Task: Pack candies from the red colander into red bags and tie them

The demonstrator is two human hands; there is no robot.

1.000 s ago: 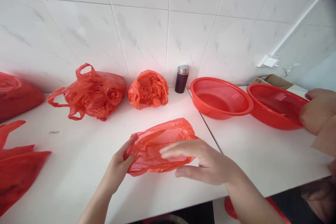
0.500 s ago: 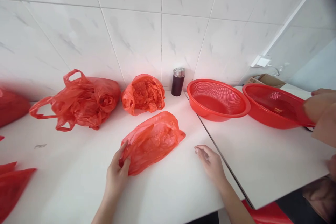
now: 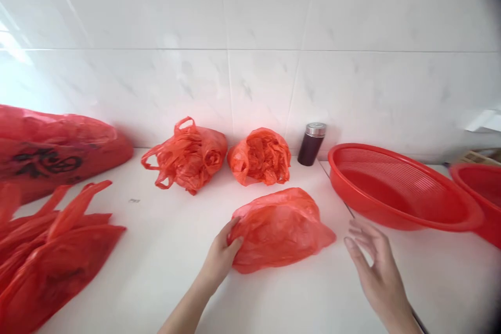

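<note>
On the white table (image 3: 164, 250), your left hand (image 3: 220, 254) pinched the open red bag (image 3: 279, 232), likely to steady its mouth; rightward of it, your empty right hand (image 3: 376, 269) gaped.

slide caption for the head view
Left hand holds a red plastic bag; open right hand beside it, near a red basket.

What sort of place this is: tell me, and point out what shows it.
Likely an indoor workroom or packing area, though I can't be sure: a white tabletop against a tiled wall, a red mesh basket, and an open red bag in the left hand.
</note>
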